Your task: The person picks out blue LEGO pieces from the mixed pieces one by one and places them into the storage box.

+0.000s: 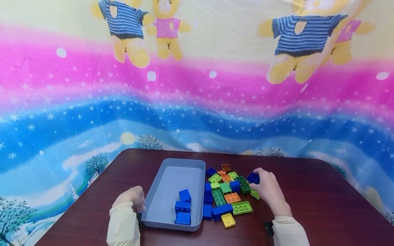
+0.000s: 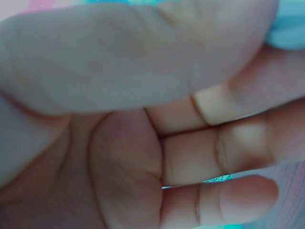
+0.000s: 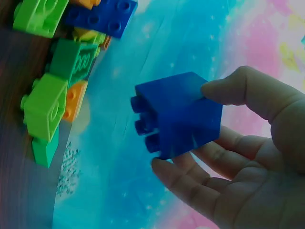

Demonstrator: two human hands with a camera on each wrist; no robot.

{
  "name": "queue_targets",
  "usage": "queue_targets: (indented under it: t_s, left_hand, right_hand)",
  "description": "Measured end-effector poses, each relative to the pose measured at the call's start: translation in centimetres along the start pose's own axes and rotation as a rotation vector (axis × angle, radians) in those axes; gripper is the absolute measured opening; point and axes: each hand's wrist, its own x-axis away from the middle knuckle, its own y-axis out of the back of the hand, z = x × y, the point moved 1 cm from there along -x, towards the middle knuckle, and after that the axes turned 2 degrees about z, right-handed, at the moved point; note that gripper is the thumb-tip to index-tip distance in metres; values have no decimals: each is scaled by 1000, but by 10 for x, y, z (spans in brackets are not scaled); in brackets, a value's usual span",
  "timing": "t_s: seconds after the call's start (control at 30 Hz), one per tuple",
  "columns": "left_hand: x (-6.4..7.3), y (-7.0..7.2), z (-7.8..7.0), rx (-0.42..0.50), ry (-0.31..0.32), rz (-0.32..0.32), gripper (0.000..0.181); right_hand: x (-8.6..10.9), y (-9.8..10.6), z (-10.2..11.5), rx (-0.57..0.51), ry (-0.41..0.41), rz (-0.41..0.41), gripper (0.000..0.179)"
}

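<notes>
My right hand (image 1: pixel 268 187) holds a blue toy brick (image 3: pixel 183 117) between thumb and fingers, at the right side of a pile of bricks. In the right wrist view the brick's studs point left. At the left wall of a grey-blue tray (image 1: pixel 169 184) is my left hand (image 1: pixel 132 197); the left wrist view has its thumb (image 2: pixel 143 57) and index finger pinching the tray's edge (image 2: pixel 288 28), the other fingers stretched out below. Inside the tray, near its front end, lie three blue bricks (image 1: pixel 183 207).
Right beside the tray spreads the pile: green, lime, orange and blue bricks, among them a long blue brick (image 1: pixel 222 212) and a flat yellow brick (image 1: pixel 228 220) at the front. A dark red-brown table (image 1: pixel 332 205) carries everything, with a printed curtain (image 1: pixel 197 102) behind its far edge.
</notes>
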Motion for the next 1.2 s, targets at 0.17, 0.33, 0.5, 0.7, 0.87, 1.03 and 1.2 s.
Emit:
queue_targets:
  t_s: [0.17,0.33,0.5,0.7,0.87,1.03,1.2]
  left_hand:
    - [0,0,1,3,-4,0,46]
    - [2,1,0,20,1,-1,47]
    - [3,0,0,44,-10,-8,49]
    - [4,1,-1,46,-24,-20,50]
    - [4,1,-2,43,-22,-24,49]
    - [4,1,-2,51,-5,-19,49]
    - [4,1,-2,55,-9,-24,49]
  right_hand:
    - [0,-13,17,-18,54,-48,43]
    - [-2,-27,31,-5,129,-78,41]
    - [-4,-38,42,13,170,-66,39]
    - [-7,-49,59,16,228,-63,38]
    - [-8,-63,75,36,346,-75,37]
    - [-11,-83,92,80,475,-75,35]
    - [-13,-102,102,116,578,-70,34]
